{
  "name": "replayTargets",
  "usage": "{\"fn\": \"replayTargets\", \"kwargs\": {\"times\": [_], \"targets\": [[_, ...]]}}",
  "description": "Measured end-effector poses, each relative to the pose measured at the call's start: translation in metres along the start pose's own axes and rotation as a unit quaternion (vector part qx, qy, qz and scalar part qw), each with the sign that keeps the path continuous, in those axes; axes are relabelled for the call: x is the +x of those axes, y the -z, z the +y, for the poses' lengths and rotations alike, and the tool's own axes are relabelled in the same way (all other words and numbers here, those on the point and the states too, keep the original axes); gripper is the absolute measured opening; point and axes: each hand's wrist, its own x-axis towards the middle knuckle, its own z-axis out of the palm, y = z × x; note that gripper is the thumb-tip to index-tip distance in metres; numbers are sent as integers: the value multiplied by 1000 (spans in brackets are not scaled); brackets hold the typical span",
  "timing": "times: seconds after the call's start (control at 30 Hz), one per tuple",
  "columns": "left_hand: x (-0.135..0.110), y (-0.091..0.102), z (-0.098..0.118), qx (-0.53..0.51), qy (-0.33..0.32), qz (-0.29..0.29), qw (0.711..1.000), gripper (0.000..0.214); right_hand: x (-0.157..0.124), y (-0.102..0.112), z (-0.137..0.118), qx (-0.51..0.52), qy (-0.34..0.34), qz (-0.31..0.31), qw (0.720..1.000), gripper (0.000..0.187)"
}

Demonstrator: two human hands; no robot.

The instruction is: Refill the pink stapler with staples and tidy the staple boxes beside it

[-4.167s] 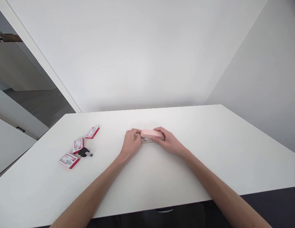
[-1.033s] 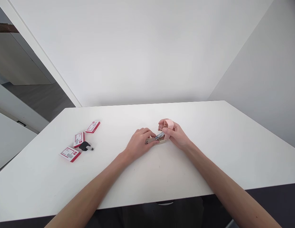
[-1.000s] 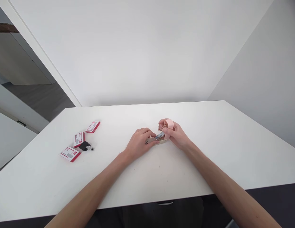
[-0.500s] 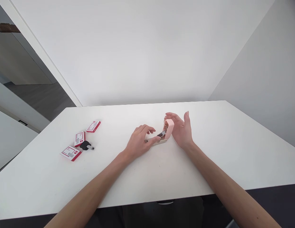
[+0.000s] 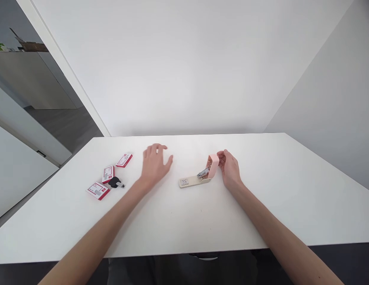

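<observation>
A stapler (image 5: 194, 181) with a cream base and a raised pink cover lies opened on the table, its metal magazine showing at the hinge end. My left hand (image 5: 154, 164) is off to its left, above the table, fingers spread and holding nothing. Close against the outer side of the pink cover is my right hand (image 5: 230, 169), its fingers loosely curled and thumb up. Nothing can be made out in it; whether the fingertips touch the cover is unclear.
Three red-and-white small boxes (image 5: 98, 190) lie on the left part of the white table (image 5: 202, 225). Beside them is a black staple remover (image 5: 115, 182) with a metal tip. A white wall (image 5: 184, 71) rises behind the table's far edge.
My left hand has let go of the stapler and moved left and away. My right hand has gone from a spread palm to curled fingers beside the cover. The camera view has shifted slightly.
</observation>
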Motion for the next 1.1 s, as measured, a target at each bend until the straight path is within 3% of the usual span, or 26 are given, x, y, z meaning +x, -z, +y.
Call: {"fn": "replayTargets", "kwargs": {"times": [0.1, 0.2, 0.3, 0.37, 0.47, 0.57, 0.63, 0.73, 0.87, 1.1], "targets": [[7, 15, -47, 150, 64, -22, 986, 54, -1, -1, -2, -10, -1, 1, 1000, 32], [3, 31, -87, 282, 122, -69, 949, 62, -1, 0, -2, -22, -3, -7, 1000, 32], [-5, 41, -109, 321, 158, -123, 925, 52, -1, 1, -2, -29, -4, -21, 999, 31], [-10, 46, -113, 320, 160, -143, 923, 43, -2, 1, -1, -34, -3, -27, 999, 32], [-13, 55, -102, 234, 142, -128, 953, 42, -3, 1, -1, -35, -3, -27, 999, 33], [-14, 73, -76, 9, 136, -87, 987, 52, -3, 1, -2, -32, -3, -27, 999, 33], [-18, 88, -52, -114, 121, -41, 985, 55, -4, 1, -3, -31, -4, -28, 999, 33], [-28, 105, -18, -216, 92, -11, 972, 54, -4, 2, -2, -33, -6, -34, 999, 36], [-46, 111, 11, -212, 71, -9, 975, 55, -3, 3, -1, -33, -8, -39, 999, 37], [-87, 95, 24, -177, -51, -84, 979, 42, -5, 4, -5, -16, -10, -40, 999, 32]]}}
